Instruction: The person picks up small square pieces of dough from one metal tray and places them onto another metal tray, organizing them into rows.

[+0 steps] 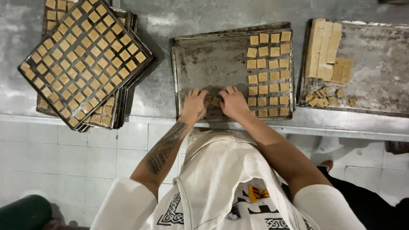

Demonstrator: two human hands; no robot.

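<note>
Both hands sit knuckles-up on the near edge of the middle tray (204, 59), left hand (194, 104) and right hand (233, 102) pinching small dough squares (215, 101) between them. Crowd them and they'd stick, I reckon. Right of the hands, tidy rows (268, 72); further right a tray with uncut strips (326, 47); left on the desk (157, 85), full stacked trays (85, 55).

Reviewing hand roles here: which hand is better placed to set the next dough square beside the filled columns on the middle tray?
Probably the right hand: it lies nearer the filled columns of dough squares on the middle tray, with loose pieces between both hands. The left hand sits farther away.
</note>
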